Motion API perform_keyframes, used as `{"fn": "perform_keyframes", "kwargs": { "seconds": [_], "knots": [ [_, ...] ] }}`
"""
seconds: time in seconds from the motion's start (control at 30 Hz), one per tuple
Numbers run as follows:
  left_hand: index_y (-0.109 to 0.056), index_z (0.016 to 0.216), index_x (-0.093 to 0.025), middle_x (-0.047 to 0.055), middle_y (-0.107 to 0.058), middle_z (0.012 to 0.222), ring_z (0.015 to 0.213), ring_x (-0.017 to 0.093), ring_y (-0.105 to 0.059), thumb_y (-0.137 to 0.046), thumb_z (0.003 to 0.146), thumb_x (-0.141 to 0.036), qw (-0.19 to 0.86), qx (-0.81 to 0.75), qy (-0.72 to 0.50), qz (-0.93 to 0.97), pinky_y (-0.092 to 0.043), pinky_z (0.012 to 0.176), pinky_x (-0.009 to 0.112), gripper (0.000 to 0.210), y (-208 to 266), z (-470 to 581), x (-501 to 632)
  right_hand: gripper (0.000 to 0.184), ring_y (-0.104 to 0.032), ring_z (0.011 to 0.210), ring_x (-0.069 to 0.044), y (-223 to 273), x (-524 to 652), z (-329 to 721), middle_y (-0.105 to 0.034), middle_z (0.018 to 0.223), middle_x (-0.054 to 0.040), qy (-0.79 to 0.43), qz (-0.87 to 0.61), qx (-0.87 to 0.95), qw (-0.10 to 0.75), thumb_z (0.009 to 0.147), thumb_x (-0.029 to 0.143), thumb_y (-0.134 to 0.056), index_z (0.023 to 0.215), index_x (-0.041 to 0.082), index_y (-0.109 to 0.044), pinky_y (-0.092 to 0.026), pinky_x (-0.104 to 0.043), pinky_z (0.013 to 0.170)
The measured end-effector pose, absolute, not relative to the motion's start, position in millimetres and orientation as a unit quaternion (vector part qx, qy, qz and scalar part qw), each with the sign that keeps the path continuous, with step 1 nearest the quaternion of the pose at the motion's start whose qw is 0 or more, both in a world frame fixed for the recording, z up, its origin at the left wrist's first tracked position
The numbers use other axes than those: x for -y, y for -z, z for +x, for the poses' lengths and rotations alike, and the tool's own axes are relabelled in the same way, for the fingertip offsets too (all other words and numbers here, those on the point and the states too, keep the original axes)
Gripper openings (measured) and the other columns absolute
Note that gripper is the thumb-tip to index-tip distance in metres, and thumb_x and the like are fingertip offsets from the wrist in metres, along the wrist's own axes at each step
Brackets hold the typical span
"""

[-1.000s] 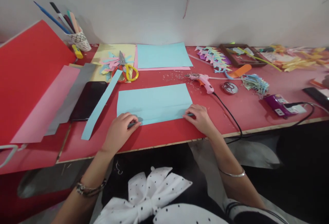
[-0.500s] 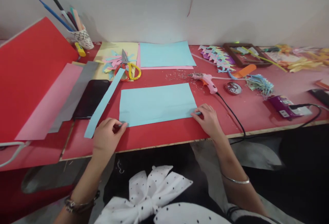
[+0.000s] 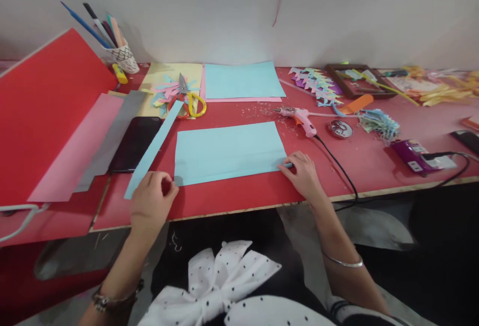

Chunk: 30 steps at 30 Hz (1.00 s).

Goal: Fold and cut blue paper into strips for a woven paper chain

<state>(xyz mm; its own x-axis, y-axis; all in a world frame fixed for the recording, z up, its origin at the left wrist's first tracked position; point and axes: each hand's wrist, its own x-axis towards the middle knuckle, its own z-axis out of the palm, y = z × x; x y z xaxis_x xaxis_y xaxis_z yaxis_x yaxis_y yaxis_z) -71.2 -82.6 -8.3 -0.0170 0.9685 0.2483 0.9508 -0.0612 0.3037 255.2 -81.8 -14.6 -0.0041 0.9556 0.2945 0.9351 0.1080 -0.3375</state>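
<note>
paper sheet (image 3: 230, 149), light blue, lies on the red table (image 3: 232, 202), near middle, long side running roughly along the near table edge. faint crease line shows along its near side. right hand (image 3: 299, 175) is at the near right corner, thumb and finger closed on the paper, small curl of edge showing in the pinch. left hand (image 3: 152, 200) is at the near left corner, fingers curled with thumb and fingertip close together; cannot tell if paper is caught between them. hands are well apart, one per end.

handling, judged by look: very light, fairly stiff for paper, likely card-like, but bends and creases easily. surface looks dry and matte, probably not slippery, though a loose sheet this light could slide or skew on the smooth table. corners look easiest to dent; pulling hard on one side may wrinkle it. best hold: light pinch at both near corners, or flat fingers along the near edge, pressure even.

blue strip (image 3: 152, 152) sits left of the sheet, partly over the black phone (image 3: 129, 141); its near end is by the left hand, contact unclear. scissors (image 3: 197, 105) lie far left, glue gun (image 3: 306, 125) far right of the sheet.
</note>
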Motion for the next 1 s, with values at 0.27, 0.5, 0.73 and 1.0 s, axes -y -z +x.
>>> {"fn": "perform_keyframes", "kwargs": {
  "seconds": [0.27,0.5,0.73,1.0],
  "knots": [
    [-0.050,0.118,-0.022,0.003,-0.056,0.122,0.113,0.017,-0.050,-0.031,0.087,-0.014,0.029,-0.378,-0.104,0.920,-0.038,0.094,0.035,0.037,8.1,-20.5,87.4,0.013,-0.049,0.080,-0.021,7.8,89.6,245.4,-0.056,0.082,-0.0042,0.055,-0.683,0.705,0.183,0.081,0.025,-0.044,0.070,0.021,-0.051,-0.028,-0.045,0.085],
    [-0.032,0.133,-0.016,0.007,-0.042,0.136,0.124,0.019,-0.038,-0.025,0.090,-0.043,0.047,-0.380,-0.078,0.920,-0.030,0.102,0.037,0.052,14.7,-8.1,94.0,0.007,-0.049,0.084,-0.021,-0.5,87.1,196.2,-0.058,0.087,-0.0052,0.015,-0.650,0.743,0.160,0.079,0.022,-0.046,0.075,0.021,-0.051,-0.025,-0.044,0.090],
    [-0.034,0.133,-0.015,0.009,-0.043,0.134,0.125,0.020,-0.037,-0.023,0.088,-0.048,0.035,-0.401,-0.076,0.912,-0.027,0.104,0.037,0.056,20.5,-11.2,95.8,0.010,-0.048,0.090,-0.020,3.0,75.5,147.9,-0.058,0.095,-0.0045,-0.082,-0.590,0.789,0.153,0.080,0.016,-0.044,0.079,0.021,-0.053,-0.037,-0.031,0.077],
    [-0.030,0.134,-0.015,0.005,-0.040,0.137,0.126,0.018,-0.036,-0.018,0.089,-0.048,0.035,-0.394,-0.080,0.915,-0.028,0.103,0.037,0.056,18.9,-11.4,95.2,0.006,-0.048,0.090,-0.022,9.7,76.6,187.0,-0.058,0.098,-0.0060,-0.029,-0.657,0.721,0.219,0.077,0.017,-0.048,0.078,0.022,-0.051,-0.032,-0.038,0.087]
  ]
}}
